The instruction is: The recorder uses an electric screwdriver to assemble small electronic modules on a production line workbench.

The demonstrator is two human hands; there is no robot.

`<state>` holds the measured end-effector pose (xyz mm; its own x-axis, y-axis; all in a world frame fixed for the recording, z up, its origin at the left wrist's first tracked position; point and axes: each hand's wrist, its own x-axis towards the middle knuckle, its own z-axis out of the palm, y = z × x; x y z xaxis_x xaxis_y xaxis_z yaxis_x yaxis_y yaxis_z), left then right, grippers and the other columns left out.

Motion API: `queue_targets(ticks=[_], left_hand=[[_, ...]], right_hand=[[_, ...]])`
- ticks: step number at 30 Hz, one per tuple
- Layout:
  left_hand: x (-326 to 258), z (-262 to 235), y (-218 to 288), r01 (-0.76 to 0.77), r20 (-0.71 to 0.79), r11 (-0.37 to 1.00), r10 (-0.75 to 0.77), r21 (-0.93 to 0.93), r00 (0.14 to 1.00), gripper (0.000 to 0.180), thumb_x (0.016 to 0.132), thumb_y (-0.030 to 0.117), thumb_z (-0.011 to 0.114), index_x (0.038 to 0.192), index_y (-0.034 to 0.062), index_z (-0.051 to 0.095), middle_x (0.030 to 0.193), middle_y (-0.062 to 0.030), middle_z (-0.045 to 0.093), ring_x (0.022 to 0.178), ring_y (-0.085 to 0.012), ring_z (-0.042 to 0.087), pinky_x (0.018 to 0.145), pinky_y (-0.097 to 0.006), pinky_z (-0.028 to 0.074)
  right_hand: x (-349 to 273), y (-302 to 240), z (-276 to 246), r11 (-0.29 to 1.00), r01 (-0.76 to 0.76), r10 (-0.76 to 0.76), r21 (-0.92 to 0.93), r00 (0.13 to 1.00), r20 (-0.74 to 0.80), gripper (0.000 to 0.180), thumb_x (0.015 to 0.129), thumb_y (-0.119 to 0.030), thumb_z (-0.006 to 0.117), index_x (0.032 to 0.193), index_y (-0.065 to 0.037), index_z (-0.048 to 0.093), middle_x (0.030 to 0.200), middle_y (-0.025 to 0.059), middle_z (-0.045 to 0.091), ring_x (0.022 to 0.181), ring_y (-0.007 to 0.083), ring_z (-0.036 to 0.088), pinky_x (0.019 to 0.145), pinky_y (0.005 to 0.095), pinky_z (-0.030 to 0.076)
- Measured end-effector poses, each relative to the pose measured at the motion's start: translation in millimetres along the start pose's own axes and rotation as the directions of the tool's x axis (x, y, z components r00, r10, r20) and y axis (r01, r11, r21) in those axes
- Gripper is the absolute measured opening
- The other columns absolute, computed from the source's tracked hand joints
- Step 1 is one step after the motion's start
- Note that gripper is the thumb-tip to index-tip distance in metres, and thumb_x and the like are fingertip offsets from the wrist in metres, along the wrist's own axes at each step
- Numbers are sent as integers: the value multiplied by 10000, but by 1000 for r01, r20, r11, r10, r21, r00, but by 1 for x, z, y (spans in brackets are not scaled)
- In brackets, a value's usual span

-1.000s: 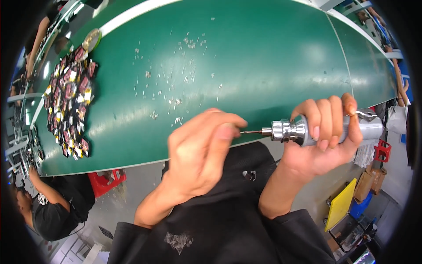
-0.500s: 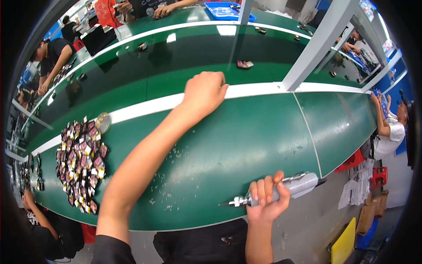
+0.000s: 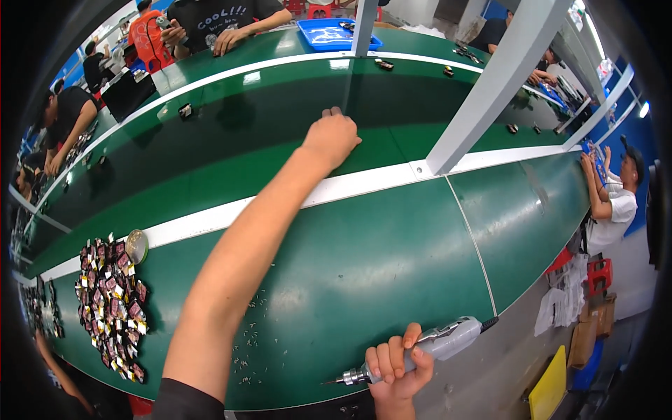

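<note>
Left hand [image 3: 332, 140]: hanging over the smooth, glossy dark-green belt [image 3: 231, 119], just beyond the flat white rail [image 3: 374, 183] along the far edge of the workbench [image 3: 364, 266]; holding the fingers curled inward, knuckles up; from this angle, cannot tell whether pinching or touching anything.
Right hand [image 3: 400, 360]: wrapping snugly round the electric screwdriver [image 3: 455, 339], pressing the fingers against its smooth grey casing, over the workbench's near edge.
Electric screwdriver: slanting through the right grip, right of the near edge's middle; narrowing from rounded casing to shiny, ridged metal collar; pointing its thin bit [image 3: 329, 383] leftward.
Slivers [image 3: 259, 350]: scattering, tiny and pale, by the near edge beside the left forearm.
Heap [image 3: 112, 308]: piling up boxy black pieces with pale and yellow patches toward the left end.
Round dish [image 3: 137, 246]: sitting at the far edge, beside the heap.
</note>
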<state>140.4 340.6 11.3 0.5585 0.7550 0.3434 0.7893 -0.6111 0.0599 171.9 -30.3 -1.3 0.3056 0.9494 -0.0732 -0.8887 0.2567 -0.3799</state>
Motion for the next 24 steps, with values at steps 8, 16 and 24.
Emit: queue_targets(ticks=[8,16,24], left_hand=[[-121,-59,38,-333,39,916,350,-225,936,366,867,285,636,976,-49,534,979,-181,520,947,-351,545,777,-417,502],[-280,-113,63,-602,33,762,626,-240,779,508,789,208,659,1151,-132,554,1059,-175,541,956,-255,535,814,-338,498],[-306,-109,60,-654,-138,682,650,-328,747,406,722,90,688,1037,-143,581,1048,-213,578,859,-295,594,667,-351,539]], right_hand=[[1,-6,-4,999,31,-33,45,998,51,119,888,-192,479,936,-84,466,521,-2,363,435,127,355,532,306,364],[-24,-5,-7,1000,-4,4,2,995,100,112,897,-169,452,947,-72,476,513,-2,379,425,120,395,507,294,385],[-53,9,-4,997,-53,62,-60,984,165,104,904,-158,449,945,-65,473,510,0,404,415,124,415,508,298,411]])
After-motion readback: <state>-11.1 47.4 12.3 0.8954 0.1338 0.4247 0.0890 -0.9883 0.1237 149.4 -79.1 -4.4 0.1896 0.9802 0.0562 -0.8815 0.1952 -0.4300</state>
